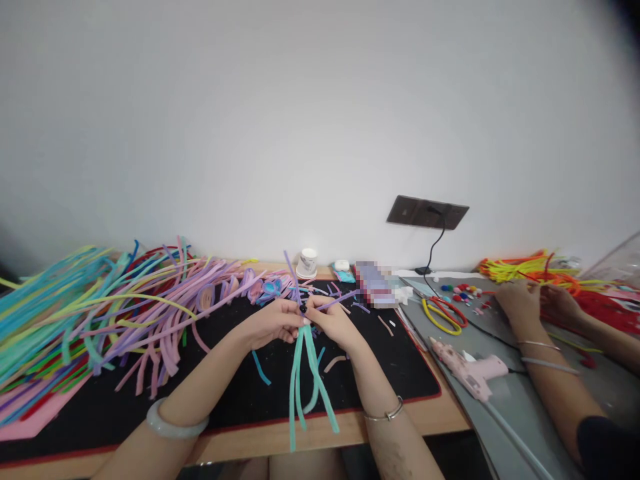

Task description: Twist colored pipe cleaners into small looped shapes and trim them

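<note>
Above the black mat (215, 400), my left hand (274, 321) and my right hand (334, 325) meet, both closed around one small bundle of pipe cleaners. Several teal pipe cleaners (316, 381) hang down from between my fingers. One purple pipe cleaner (293, 277) points up, and another purple pipe cleaner (339, 300) slants out to the right. A small black piece (303, 309) shows at the top of the bundle, between my fingertips. My fingers hide how the stems are joined.
A large heap of coloured pipe cleaners (125, 320) covers the left side. Behind my hands stand a paper cup (307, 261) and a pixelated box (375, 283). At right lie yellow-handled scissors (440, 319), a pink glue gun (473, 370) and a co-worker's hands (523, 307).
</note>
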A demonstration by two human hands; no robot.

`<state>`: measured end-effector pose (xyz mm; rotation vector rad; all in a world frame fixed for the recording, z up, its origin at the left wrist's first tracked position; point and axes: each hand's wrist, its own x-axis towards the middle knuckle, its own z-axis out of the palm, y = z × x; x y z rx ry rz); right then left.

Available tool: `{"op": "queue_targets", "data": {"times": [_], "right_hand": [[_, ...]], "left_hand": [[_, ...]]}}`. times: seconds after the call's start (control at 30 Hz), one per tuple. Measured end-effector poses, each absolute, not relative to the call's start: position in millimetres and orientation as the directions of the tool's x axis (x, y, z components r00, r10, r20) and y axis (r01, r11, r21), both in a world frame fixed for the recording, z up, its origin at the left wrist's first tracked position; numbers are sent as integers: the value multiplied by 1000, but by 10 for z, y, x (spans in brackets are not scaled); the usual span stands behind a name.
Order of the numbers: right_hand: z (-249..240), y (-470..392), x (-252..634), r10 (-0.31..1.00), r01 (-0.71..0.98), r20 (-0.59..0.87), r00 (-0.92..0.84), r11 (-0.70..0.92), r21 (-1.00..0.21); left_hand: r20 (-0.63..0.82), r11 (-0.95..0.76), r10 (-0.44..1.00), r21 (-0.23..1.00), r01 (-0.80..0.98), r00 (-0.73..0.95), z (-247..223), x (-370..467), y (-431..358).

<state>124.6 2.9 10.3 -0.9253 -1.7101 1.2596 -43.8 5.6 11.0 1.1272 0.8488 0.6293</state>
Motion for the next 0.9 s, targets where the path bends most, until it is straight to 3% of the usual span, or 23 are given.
{"op": "queue_targets", "data": {"times": [0.3,0.57,0.77,0.9], "right_hand": [[90,91,1296,979,-27,170,-115,168,-985],[118,69,1298,966,75,230,-115,240,-968],[117,66,1271,946,167,249,-209,285,-944],[117,54,1273,936,130,224,-273,266,-955]], "left_hand": [[-135,208,933,958,-197,332,60,-469,156],[-72,138,973,942,-305,219,12,-456,199],[16,5,998,942,-337,59,50,-488,210],[75,-99,993,940,-326,-86,60,-556,260]]}}
